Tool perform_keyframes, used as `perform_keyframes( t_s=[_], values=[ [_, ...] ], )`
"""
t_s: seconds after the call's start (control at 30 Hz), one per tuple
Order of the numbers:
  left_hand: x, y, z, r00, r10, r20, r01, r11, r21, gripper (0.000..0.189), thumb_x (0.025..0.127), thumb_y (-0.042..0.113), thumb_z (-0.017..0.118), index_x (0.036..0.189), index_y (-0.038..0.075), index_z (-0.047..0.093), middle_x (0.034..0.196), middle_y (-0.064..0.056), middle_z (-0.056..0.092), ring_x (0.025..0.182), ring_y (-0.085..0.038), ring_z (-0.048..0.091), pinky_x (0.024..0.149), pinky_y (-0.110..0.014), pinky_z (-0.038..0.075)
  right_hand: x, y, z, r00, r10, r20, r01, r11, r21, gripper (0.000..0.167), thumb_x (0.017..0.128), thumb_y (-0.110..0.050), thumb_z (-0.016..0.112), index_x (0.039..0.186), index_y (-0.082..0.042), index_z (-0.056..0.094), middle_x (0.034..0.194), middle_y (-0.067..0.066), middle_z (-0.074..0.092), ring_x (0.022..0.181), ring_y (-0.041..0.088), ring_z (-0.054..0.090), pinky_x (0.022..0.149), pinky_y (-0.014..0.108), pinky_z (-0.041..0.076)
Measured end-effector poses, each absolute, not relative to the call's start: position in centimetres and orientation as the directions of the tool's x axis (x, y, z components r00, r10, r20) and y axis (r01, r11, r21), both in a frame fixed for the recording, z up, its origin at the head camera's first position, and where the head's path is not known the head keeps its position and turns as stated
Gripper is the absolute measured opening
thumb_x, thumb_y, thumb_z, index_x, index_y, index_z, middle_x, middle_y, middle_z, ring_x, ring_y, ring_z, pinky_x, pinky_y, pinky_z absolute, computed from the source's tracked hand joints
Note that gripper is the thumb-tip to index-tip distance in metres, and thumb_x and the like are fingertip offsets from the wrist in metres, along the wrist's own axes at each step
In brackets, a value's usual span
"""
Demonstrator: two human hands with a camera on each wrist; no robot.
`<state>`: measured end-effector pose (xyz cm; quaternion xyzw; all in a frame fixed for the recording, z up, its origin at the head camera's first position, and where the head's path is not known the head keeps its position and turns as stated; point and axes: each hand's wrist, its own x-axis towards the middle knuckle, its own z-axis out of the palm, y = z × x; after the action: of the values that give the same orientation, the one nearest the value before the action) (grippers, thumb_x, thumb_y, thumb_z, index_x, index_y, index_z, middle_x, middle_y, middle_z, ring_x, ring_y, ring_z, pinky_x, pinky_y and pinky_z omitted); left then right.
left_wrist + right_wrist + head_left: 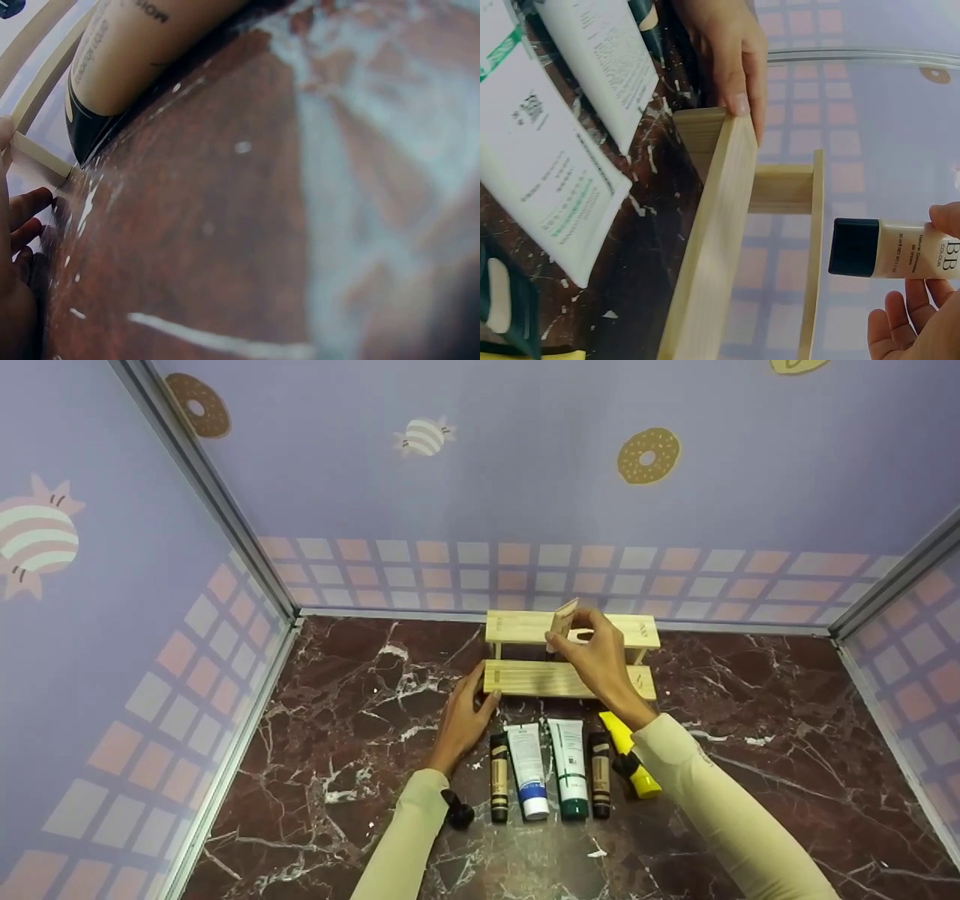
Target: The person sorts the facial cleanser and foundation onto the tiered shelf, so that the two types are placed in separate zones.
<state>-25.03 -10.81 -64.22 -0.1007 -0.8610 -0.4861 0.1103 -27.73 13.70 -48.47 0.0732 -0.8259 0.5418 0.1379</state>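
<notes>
A two-step wooden rack (536, 679) stands near the back wall. My left hand (466, 716) holds the left end of its lower step, the thumb at the front edge and the fingers along the side. My right hand (600, 656) pinches a small beige BB cream tube (911, 251) between thumb and fingers, its dark cap (854, 247) pointing down. In the head view the tube overlaps the upper step; the right wrist view shows it apart from the rack's boards.
In front of the rack lie a white tube with a blue band (527, 765), a white tube with a green cap (568, 765), two beige-and-black tubes, one left (499, 776) and one right (601, 772), and a yellow tube (637, 772). Patterned walls (525, 495) enclose the dark marbled surface (360, 780).
</notes>
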Motion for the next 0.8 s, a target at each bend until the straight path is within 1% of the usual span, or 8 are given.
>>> perform_keyframes(
  t_s=[0.13, 0.33, 0.5, 0.63, 0.8],
  values=[
    [-25.0, -10.8, -64.2, -0.958, 0.060, 0.281, 0.272, 0.503, 0.820, 0.071, 0.110, 0.039, 0.067, 0.170, 0.010, 0.043, 0.161, -0.024, 0.054, 0.148, -0.045, 0.052, 0.121, -0.067, 0.041, -28.1, 13.2, -48.2, -0.949, 0.024, 0.313, -0.277, 0.404, -0.872, 0.041, 0.091, -0.017, 0.090, 0.123, 0.002, 0.072, 0.115, 0.017, 0.075, 0.110, 0.033, 0.071, 0.092, 0.038, 0.054],
    [-24.8, -10.9, -64.0, -0.965, 0.056, 0.255, 0.248, 0.505, 0.827, 0.073, 0.111, 0.044, 0.066, 0.171, 0.011, 0.041, 0.162, -0.020, 0.054, 0.148, -0.042, 0.052, 0.121, -0.064, 0.042, -28.6, 12.5, -48.2, -0.952, 0.009, 0.307, -0.279, 0.390, -0.878, 0.040, 0.092, -0.016, 0.089, 0.122, 0.002, 0.071, 0.117, 0.018, 0.075, 0.112, 0.034, 0.071, 0.092, 0.038, 0.057],
    [-24.8, -10.8, -64.0, -0.962, 0.055, 0.268, 0.258, 0.511, 0.820, 0.072, 0.111, 0.043, 0.066, 0.170, 0.010, 0.043, 0.160, -0.022, 0.055, 0.147, -0.043, 0.053, 0.119, -0.065, 0.043, -29.1, 12.1, -48.0, -0.956, 0.008, 0.293, -0.267, 0.386, -0.883, 0.041, 0.093, -0.016, 0.089, 0.124, 0.004, 0.070, 0.118, 0.018, 0.075, 0.113, 0.033, 0.071, 0.095, 0.043, 0.060],
    [-24.9, -10.8, -64.0, -0.962, 0.051, 0.270, 0.257, 0.512, 0.819, 0.072, 0.111, 0.042, 0.066, 0.170, 0.010, 0.043, 0.161, -0.021, 0.055, 0.148, -0.043, 0.053, 0.121, -0.064, 0.042, -29.7, 11.8, -47.9, -0.960, 0.004, 0.281, -0.259, 0.376, -0.890, 0.043, 0.093, -0.016, 0.087, 0.125, 0.005, 0.069, 0.119, 0.020, 0.075, 0.115, 0.034, 0.071, 0.101, 0.047, 0.059],
    [-24.9, -10.8, -63.9, -0.963, 0.043, 0.264, 0.247, 0.521, 0.817, 0.073, 0.110, 0.044, 0.066, 0.170, 0.010, 0.044, 0.161, -0.020, 0.056, 0.148, -0.041, 0.053, 0.121, -0.064, 0.042, -30.3, 11.6, -47.9, -0.959, -0.002, 0.283, -0.263, 0.383, -0.886, 0.044, 0.093, -0.018, 0.087, 0.126, 0.005, 0.069, 0.119, 0.020, 0.075, 0.114, 0.033, 0.070, 0.100, 0.047, 0.058]
  ],
)
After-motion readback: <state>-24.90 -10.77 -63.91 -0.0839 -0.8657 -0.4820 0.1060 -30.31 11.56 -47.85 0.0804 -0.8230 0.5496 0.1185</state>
